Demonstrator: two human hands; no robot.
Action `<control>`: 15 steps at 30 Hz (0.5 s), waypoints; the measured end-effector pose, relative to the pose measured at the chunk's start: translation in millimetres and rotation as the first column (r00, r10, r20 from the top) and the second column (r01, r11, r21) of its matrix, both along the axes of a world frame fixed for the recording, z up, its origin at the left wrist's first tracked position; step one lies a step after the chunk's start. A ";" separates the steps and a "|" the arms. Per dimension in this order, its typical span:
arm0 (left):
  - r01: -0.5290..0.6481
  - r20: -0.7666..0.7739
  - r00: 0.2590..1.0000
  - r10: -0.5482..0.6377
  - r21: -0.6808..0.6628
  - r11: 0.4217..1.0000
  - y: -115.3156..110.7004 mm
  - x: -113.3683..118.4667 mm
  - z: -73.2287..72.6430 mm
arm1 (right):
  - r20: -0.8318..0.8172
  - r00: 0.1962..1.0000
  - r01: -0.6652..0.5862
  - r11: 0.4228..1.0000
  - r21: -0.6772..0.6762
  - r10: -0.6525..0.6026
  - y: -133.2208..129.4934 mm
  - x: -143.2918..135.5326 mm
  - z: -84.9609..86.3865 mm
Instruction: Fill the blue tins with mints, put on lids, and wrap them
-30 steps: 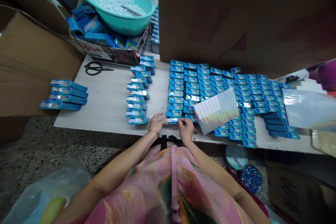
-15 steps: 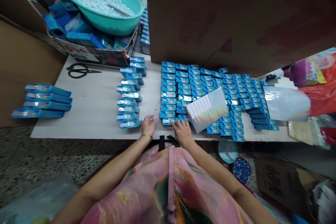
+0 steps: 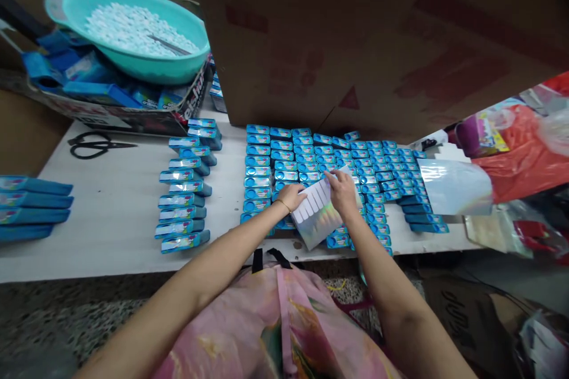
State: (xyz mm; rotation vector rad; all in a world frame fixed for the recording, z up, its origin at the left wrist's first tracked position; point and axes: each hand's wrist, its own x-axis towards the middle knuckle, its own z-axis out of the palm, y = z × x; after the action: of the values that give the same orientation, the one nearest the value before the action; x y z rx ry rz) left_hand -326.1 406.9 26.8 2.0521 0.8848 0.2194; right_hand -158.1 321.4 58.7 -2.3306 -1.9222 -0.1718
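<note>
A shiny, silvery sticker sheet with a row of white label strips lies tilted over the rows of small blue boxes. My left hand, a bracelet at its wrist, grips the sheet's left edge with the thumb on top. At the upper end of the strips, my right hand has its fingers closed in a pinch. Whether a strip is lifted there is too small to tell. Under the sheet and my hands, some boxes are hidden.
More blue boxes stand in a staggered column to the left and a group at the far left. Black scissors lie behind. A turquoise basin of white pieces rests on a carton. A big cardboard box borders the back.
My left hand has moved right from the table to the sticker sheet. My right hand has left a front box and moved up to the sheet's strips. The view has shifted.
</note>
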 end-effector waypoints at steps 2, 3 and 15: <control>-0.007 0.010 1.000 0.007 -0.022 1.000 -0.1 9.1 -5.7 | 0.059 0.995 -0.075 0.993 -0.096 0.081 8.9 14.5 -4.1; -0.024 0.032 0.999 0.025 -0.022 0.999 -0.8 11.0 -8.6 | 0.077 0.989 -0.114 0.984 -0.133 0.125 10.5 19.5 -6.1; -0.098 0.053 0.993 0.102 -0.086 0.992 -10.3 16.5 -31.4 | 0.053 0.918 -0.387 0.919 -0.078 0.392 -17.8 53.2 -23.2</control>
State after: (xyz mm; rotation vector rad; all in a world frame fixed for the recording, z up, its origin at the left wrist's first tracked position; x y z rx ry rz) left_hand -309.7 396.7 -4.6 1.9177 0.9473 0.2894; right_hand -104.8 303.7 35.5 -1.9420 -2.4107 -0.1521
